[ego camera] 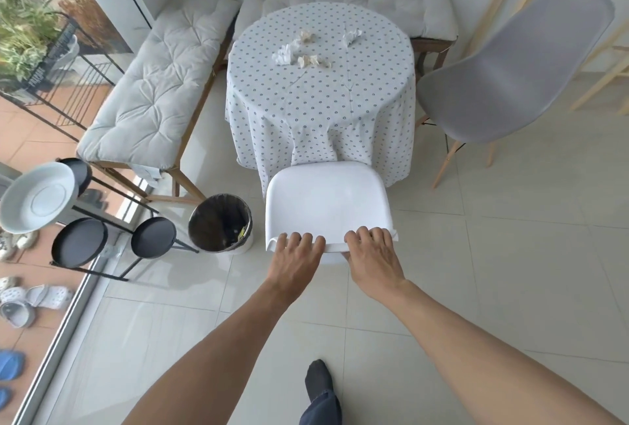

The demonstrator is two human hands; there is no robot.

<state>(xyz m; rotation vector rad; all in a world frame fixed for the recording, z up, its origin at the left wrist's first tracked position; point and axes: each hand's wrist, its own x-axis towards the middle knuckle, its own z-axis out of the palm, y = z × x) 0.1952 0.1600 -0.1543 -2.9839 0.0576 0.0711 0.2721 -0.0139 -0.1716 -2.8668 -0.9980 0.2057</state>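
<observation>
Grip: left grip [297, 254] and right grip [372, 254] curl their fingers over the top edge of the white chair [326, 203], side by side, both holding it.
Chair place: under and just ahead of both grips, tucked against the worktop [320, 94] beyond them.
Heading: upright, facing away from the grips; its back edge runs left to right, from grip to grip.
Risk, cloth: the tablecloth [313, 142] hangs against the chair's far side, so a pull could drag it and the crumpled tissues [308, 50].
Risk, bin: the bin [221, 224], just left of the left grip, may be knocked if the chair swings.
</observation>
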